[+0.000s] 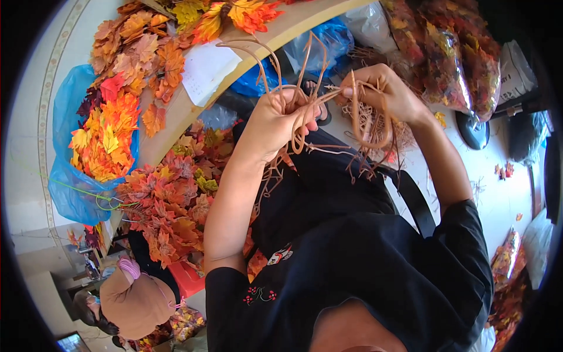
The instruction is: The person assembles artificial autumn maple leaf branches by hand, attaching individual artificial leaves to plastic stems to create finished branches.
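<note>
Brown stems (333, 92) stretch between the person's hands in the head view, above the dark-clad lap. The left hand (277, 123) is curled around several, fingers closed; the right hand (384, 94) pinches others between thumb and fingers. Slender and leafless, they bend into loops above and below the left hand, with twiggy ends dangling.

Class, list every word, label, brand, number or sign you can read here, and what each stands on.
White paper sheet: faint marks, too small to read.
White bag, upper right: dark lettering, not copied out here.
Black shirt: embroidered red flowers and a small emblem, no legible words.
</note>
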The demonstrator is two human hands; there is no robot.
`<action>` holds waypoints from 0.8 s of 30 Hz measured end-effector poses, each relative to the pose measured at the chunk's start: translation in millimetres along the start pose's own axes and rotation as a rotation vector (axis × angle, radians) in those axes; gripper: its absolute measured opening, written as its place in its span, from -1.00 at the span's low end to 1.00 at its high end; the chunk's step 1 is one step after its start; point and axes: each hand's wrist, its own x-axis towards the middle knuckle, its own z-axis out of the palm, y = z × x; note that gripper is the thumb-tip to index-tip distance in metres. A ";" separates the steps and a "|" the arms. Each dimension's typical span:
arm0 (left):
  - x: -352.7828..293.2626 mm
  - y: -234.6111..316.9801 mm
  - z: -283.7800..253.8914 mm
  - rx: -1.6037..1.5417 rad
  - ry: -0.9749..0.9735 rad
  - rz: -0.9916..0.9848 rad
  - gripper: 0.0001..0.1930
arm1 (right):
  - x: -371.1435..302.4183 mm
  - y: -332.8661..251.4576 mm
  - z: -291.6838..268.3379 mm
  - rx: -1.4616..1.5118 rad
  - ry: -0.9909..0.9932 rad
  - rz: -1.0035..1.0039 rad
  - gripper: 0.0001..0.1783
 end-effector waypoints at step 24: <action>118.8 11.0 134.0 0.192 -0.072 0.328 -0.85 | -405.6 184.9 -250.3 -0.320 1.897 0.341 -0.74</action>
